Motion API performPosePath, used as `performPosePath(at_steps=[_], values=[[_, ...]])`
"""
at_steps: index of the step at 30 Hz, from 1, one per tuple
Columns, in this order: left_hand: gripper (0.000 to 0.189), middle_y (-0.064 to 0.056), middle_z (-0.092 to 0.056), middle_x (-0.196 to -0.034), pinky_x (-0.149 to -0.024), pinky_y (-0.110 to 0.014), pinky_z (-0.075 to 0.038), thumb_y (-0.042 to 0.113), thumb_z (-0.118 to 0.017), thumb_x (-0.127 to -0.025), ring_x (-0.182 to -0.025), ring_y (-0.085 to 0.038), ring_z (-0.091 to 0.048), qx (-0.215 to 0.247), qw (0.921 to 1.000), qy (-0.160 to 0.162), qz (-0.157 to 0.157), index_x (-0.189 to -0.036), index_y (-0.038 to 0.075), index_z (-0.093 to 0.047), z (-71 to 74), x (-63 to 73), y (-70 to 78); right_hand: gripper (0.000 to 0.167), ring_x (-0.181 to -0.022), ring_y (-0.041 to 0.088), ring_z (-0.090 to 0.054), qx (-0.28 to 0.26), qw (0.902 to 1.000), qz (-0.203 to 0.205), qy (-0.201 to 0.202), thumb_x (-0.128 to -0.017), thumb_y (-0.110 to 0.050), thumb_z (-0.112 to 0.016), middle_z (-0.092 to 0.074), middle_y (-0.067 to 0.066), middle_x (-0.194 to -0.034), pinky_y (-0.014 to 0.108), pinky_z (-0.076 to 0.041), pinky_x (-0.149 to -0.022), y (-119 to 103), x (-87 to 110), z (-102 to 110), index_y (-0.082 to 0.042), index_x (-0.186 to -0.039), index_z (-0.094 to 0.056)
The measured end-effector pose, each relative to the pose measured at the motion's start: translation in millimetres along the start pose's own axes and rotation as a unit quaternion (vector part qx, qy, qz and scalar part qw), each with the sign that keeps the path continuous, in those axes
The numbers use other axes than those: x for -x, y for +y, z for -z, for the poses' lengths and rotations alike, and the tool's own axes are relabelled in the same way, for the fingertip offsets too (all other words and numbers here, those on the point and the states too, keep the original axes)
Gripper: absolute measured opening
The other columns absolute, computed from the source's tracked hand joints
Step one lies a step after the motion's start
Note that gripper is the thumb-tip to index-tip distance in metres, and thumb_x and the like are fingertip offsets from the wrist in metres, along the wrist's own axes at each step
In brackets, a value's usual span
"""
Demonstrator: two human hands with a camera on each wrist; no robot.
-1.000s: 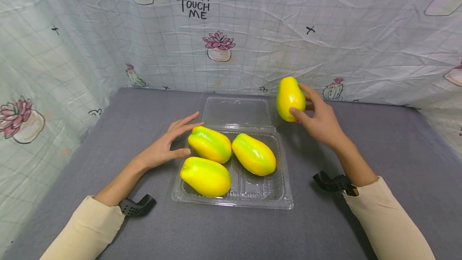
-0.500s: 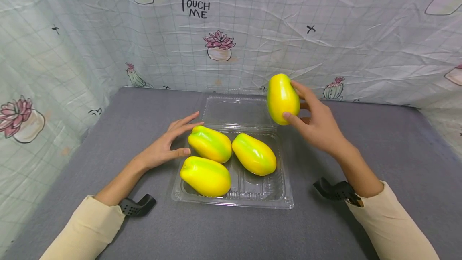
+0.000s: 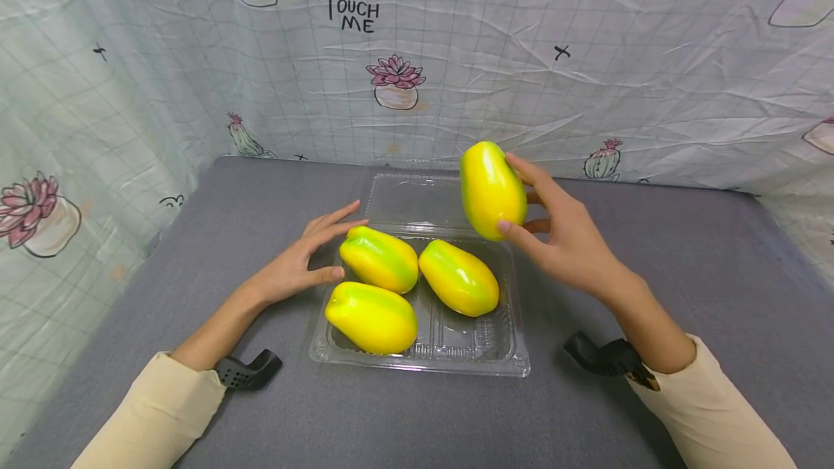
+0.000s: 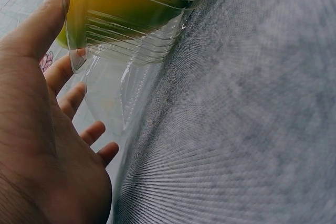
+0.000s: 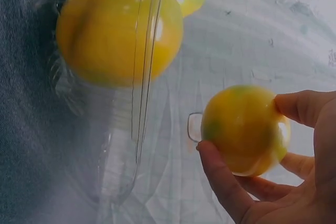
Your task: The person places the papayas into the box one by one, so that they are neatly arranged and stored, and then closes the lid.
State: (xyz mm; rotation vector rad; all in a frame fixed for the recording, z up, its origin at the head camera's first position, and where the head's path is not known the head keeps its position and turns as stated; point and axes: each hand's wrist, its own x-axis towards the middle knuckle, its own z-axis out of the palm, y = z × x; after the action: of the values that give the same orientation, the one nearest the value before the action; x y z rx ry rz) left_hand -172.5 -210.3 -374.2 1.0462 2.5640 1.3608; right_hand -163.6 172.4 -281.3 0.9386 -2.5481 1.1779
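My right hand (image 3: 567, 234) grips a yellow-green papaya (image 3: 491, 190) between thumb and fingers, holding it up over the back right part of a clear plastic clamshell box (image 3: 417, 364). Inside the box lie three more papayas: one at back left (image 3: 379, 259), one at front left (image 3: 371, 318) and one on the right (image 3: 459, 278). My left hand (image 3: 289, 266) has its fingers spread at the box's left rim, beside the back left papaya. In the left wrist view the thumb and fingertips (image 4: 79, 56) stand right at the clear rim. The right wrist view shows the held papaya (image 5: 244, 129) end-on.
The box's clear lid (image 3: 423, 201) lies folded open toward the back. Grey cloth (image 3: 215, 237) covers the table, and a printed curtain (image 3: 456, 56) hangs behind and at the sides. A black wrist mount sits on each forearm, left (image 3: 249, 371) and right (image 3: 609, 357).
My right hand has carried its papaya leftward and toward me, from beside the lid to above the box's back right part. The left hand and the other papayas have stayed put.
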Motion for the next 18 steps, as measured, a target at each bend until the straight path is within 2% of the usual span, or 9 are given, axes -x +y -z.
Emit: performPosePath(at_steps=[8, 18], values=[[0.067, 0.003, -0.014, -0.159, -0.099, -0.069, -0.011, 0.048, -0.062, -0.089, -0.141, -0.025, -0.009, -0.001, 1.0000, 0.000, -0.006, -0.147, 0.021, -0.041, 1.0, -0.7, 0.7, 0.080, -0.109, 0.025, -0.055, -0.005, 0.9985, 0.053, -0.009, -0.086, -0.005, -0.071, -0.039, 0.005, -0.146, 0.027, -0.052, -0.077, -5, 3.5, -6, -0.018, -0.151, -0.028], [0.068, 0.003, -0.013, -0.159, -0.100, -0.069, -0.009, 0.052, -0.059, -0.090, -0.142, -0.025, -0.007, 0.002, 0.9999, -0.001, -0.010, -0.147, 0.021, -0.041, 1.0, -1.4, 0.7, 0.081, -0.112, 0.022, -0.052, -0.021, 0.9936, 0.100, -0.049, -0.083, -0.004, -0.072, -0.043, 0.007, -0.142, 0.032, -0.052, -0.080, -18, 11.5, -19, -0.010, -0.150, -0.028]])
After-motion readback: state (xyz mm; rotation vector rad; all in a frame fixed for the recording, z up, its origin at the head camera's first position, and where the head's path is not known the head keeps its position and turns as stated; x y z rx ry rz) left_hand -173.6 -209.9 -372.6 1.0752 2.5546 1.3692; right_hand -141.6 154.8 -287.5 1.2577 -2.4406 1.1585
